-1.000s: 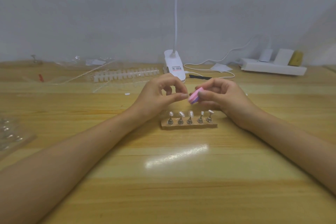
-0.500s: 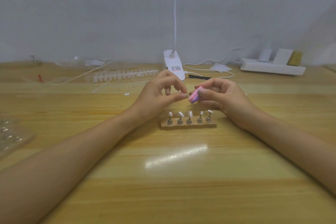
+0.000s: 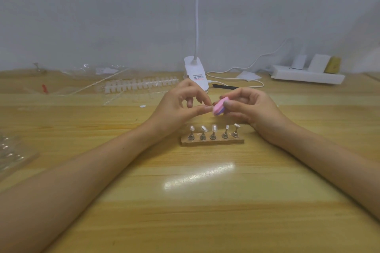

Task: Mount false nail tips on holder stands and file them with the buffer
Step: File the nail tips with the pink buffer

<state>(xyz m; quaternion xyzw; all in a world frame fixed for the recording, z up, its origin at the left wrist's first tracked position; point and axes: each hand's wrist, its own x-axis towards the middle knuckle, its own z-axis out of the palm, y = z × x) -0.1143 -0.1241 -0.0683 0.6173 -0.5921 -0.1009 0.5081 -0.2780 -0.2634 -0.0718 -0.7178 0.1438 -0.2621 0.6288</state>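
Observation:
A wooden base [image 3: 238, 141] carries several small metal holder stands [image 3: 212, 135], each topped with a pale nail tip [image 3: 214, 128]. Just behind and above it, my right hand [image 3: 249, 109] grips a pink and purple buffer block [image 3: 218, 107]. My left hand [image 3: 176, 108] pinches something small between thumb and forefinger right against the buffer's left end; the pinched item is too small to make out, probably a nail tip. Both hands hover above the table.
A white strip of spare nail tips [image 3: 139, 86] and clear plastic packaging [image 3: 82, 80] lie at the back left. A white clip lamp [image 3: 196, 75] with its cable stands behind the hands. A white power strip [image 3: 307, 76] sits back right. A clear plastic tray [image 3: 12, 152] lies at the left edge.
Both hands stay in nearly the same place; the buffer shifts only slightly against my left fingertips. The base and stands have not moved.

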